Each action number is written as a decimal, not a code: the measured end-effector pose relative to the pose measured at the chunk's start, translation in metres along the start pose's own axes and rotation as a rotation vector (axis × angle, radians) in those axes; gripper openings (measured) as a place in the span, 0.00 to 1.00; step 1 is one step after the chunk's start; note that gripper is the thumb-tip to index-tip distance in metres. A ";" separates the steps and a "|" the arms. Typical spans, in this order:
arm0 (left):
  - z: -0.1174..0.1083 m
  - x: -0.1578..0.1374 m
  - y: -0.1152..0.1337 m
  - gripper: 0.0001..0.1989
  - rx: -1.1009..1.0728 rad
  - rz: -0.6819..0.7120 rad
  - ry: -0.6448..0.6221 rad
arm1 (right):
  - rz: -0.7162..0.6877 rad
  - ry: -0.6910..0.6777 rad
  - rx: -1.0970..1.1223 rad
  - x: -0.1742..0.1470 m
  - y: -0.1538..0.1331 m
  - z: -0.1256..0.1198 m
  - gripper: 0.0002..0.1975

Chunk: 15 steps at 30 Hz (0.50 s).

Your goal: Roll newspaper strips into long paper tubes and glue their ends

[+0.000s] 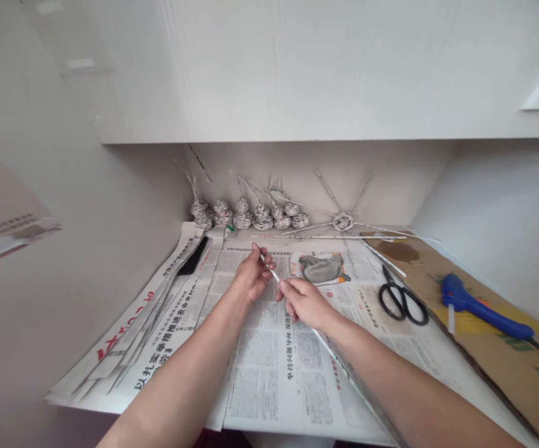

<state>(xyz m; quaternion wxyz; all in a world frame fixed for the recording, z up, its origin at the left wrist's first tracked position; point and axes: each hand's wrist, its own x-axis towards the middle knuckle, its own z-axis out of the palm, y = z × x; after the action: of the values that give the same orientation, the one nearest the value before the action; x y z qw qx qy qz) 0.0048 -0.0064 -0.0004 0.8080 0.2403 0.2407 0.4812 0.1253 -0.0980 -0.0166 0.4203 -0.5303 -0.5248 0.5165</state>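
Head view shows me the left hand (254, 275) and right hand (305, 301) pinching a thin paper tube (272, 272) above the newspaper (256, 373); uneven twisting could kink it. I'd judge a slack pinch might let it unroll.

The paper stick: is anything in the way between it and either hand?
Nothing visible: the left hand and right hand both hold the paper stick. The scissors lie apart, to the right.
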 end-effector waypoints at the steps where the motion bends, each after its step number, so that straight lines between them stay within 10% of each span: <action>1: 0.000 -0.001 0.000 0.15 -0.012 0.001 -0.023 | 0.036 -0.033 0.091 0.000 -0.001 0.000 0.20; 7: 0.003 -0.003 0.002 0.15 -0.060 -0.005 -0.102 | 0.176 -0.314 0.602 -0.003 -0.005 0.003 0.16; 15: 0.001 -0.001 0.002 0.16 0.015 0.010 -0.013 | -0.139 0.104 -0.200 -0.002 -0.004 -0.004 0.17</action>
<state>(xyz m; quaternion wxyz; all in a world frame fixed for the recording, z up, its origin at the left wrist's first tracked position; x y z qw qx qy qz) 0.0036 -0.0071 0.0013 0.8052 0.2509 0.2379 0.4818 0.1291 -0.0988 -0.0124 0.4267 -0.5580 -0.5867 0.4029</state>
